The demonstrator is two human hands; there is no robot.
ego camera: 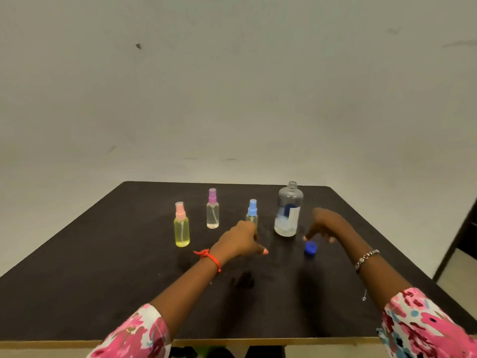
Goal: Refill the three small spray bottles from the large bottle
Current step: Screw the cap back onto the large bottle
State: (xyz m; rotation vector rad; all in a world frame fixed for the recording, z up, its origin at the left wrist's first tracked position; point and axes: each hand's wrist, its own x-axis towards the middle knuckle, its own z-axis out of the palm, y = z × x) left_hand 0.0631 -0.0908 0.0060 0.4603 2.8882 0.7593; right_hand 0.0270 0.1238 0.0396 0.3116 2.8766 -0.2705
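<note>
1. The large clear plastic bottle with a white label point(288, 210) stands uncapped at the far right of my dark desk point(103, 280), liquid only in its lower part; its mouth is open, I'd say ready for pouring.
2. Its round blue cap point(310, 247) lies just in front, under my right hand point(326, 224), which hovers slack, holding nothing.
3. My left hand point(238, 240) reaches the small clear blue-topped spray bottle point(252, 213); whether it grips, I cannot tell.
4. The purple-topped clear bottle point(212, 209) looks nearly empty; the pink-topped yellow one point(181, 226) I cannot judge.
</note>
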